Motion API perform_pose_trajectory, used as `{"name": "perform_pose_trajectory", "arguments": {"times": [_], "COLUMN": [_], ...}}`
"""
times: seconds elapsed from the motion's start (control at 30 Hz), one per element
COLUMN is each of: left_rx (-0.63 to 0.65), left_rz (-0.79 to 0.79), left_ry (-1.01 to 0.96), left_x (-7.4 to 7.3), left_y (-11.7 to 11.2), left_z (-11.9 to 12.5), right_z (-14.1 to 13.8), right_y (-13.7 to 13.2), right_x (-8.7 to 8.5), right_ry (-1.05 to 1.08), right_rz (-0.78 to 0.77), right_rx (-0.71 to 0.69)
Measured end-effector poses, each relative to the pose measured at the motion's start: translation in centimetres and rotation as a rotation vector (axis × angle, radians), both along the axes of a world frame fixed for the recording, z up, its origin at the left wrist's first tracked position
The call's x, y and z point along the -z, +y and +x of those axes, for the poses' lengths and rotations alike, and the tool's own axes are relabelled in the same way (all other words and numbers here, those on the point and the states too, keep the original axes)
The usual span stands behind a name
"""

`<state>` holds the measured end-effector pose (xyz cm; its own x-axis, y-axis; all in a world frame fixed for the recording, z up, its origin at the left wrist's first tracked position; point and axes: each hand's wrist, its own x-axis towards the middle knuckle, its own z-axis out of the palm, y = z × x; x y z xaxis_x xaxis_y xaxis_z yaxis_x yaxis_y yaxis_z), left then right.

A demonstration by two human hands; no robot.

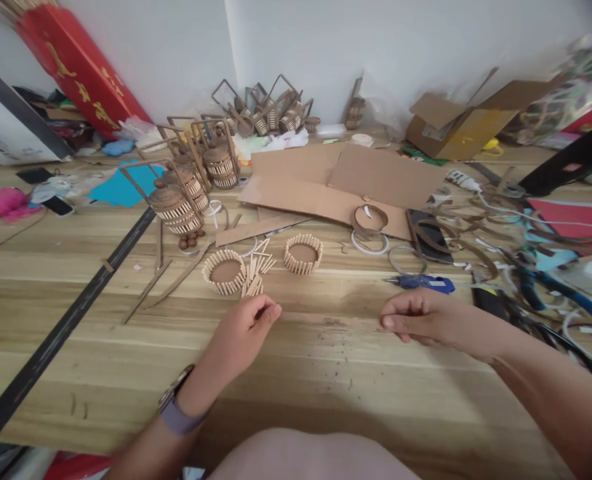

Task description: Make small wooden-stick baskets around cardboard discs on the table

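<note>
Held item: a long, thin brown cardboard strip is lying flat on the wooden floor, spanning between both hands.
Left hand: fingers are closing into a pinch on the strip's left end; the wrist is wearing a grey-strapped watch.
Right hand: fingers are curling down over the right end, pressing or pinching it; the exact contact is hidden beneath the knuckles.
Technique: judging by the pose, the strip is being stretched straight. Both ends are best kept under even tension and low against the boards, so the strip is not kinking or twisting.
Nearby parts: two small round baskets walled with pale wooden sticks are standing just beyond the strip, with loose pale sticks lying between them.
Tool: blue-handled snips are resting near the right hand.
Surface: light wood-plank flooring, lightly scuffed, is serving as the work surface.
Room: flat brown cardboard sheets, finished stick lanterns with wire frames, an open cardboard box and a red banner with gold lettering are lining a white wall.
</note>
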<state>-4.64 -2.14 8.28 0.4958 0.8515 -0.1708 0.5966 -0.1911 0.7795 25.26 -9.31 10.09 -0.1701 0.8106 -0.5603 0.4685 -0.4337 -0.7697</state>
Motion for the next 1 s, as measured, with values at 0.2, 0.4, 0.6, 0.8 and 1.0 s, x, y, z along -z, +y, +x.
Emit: {"name": "perform_pose_trajectory", "arguments": {"times": [0.2,0.4,0.6,0.8,1.0], "left_rx": [-0.032,-0.045,-0.007,0.099,0.153], "left_rz": [0.018,0.058,0.058,-0.004,0.025], "left_ry": [0.096,0.111,0.088,0.053,0.070], "left_x": [0.5,0.8,1.1,1.2,2.1], "left_y": [-0.4,-0.3,-0.7,-2.0,-2.3], "left_z": [-0.5,-0.3,-0.2,-0.3,-0.2], "right_z": [2.5,3.4,3.9,7.7,13.2], "right_y": [-1.6,-2.3,-2.3,-2.5,-3.2], "right_x": [1.4,2.4,1.6,1.0,-1.2], "right_ry": [-0.157,-0.150,-0.114,-0.208,-0.606], "right_rz": [0.083,0.078,0.080,0.365,0.850], "right_rx": [-0.028,0.043,0.182,0.522,0.884]}}
